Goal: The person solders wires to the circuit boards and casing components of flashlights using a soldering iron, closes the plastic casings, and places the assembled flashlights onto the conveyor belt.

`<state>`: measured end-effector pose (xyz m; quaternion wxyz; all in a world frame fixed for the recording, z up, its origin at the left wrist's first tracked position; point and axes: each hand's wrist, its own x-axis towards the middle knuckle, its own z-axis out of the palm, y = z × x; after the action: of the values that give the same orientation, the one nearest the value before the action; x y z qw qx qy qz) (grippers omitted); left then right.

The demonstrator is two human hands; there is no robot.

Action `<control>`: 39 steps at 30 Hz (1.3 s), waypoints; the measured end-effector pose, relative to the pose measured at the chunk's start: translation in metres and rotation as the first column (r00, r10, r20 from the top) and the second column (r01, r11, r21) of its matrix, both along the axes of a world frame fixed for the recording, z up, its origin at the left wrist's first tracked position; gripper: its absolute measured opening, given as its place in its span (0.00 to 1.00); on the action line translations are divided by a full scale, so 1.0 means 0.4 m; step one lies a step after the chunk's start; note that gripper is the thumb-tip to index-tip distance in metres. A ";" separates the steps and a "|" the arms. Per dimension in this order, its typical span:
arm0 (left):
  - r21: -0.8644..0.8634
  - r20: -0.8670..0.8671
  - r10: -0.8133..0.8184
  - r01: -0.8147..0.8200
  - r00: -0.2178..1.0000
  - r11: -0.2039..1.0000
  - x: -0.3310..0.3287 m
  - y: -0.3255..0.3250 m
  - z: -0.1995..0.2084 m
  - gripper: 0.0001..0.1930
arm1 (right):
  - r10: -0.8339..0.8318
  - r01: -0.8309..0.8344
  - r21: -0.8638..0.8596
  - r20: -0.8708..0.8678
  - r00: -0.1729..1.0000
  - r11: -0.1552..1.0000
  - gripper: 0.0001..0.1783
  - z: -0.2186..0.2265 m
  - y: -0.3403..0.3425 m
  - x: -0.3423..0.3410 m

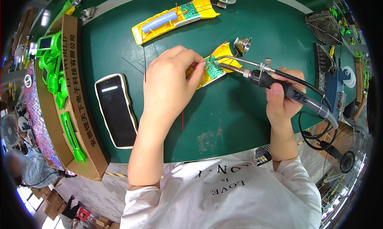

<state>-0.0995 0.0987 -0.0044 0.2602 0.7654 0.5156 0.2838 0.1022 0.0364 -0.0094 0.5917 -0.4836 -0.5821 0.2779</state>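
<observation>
While the right hand (284,95) grasps a soldering iron (261,78), the left hand (173,71) pinches

On my feed, the circuit board (216,71) lies in a yellow shell (224,51), by the iron's tip (224,65); I cannot tell what the left hand holds.

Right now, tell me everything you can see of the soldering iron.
The soldering iron has a black handle with a grey rear section, dark handwritten marks and a bare metal barrel. A thin metal tube, clamped alongside, joins a black line. The right hand grips the handle, slanting it toward the green circuit board. Whether its tip touches is unclear.
</observation>
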 end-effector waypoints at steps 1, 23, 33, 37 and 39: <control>0.002 0.001 -0.003 0.003 1.000 1.000 -0.001 0.000 0.000 0.03 | -0.006 0.007 0.019 -0.044 0.999 1.000 0.10 0.001 -0.001 -0.001; 0.009 0.012 -0.009 0.008 1.000 1.000 -0.002 -0.007 -0.007 0.03 | -0.089 0.085 0.105 0.032 0.996 0.991 0.08 -0.016 0.003 0.006; 0.126 -0.033 0.719 -0.711 0.694 0.692 -0.079 -0.064 0.132 0.11 | -0.175 0.156 0.178 0.100 0.979 0.972 0.11 -0.011 0.018 0.033; 0.096 -0.135 0.534 -0.526 0.834 0.845 -0.106 -0.056 0.067 0.11 | -0.174 0.169 0.129 0.030 0.984 0.977 0.11 -0.007 0.013 0.028; 0.020 -0.058 0.532 -0.532 0.845 0.847 -0.086 -0.054 0.056 0.08 | -0.170 0.164 0.124 0.035 0.985 0.979 0.11 -0.010 0.012 0.031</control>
<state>-0.1340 0.0770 0.0181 0.1543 0.6016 0.7147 0.3218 0.1144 0.0414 -0.0133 0.6275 -0.5005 -0.5684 0.1805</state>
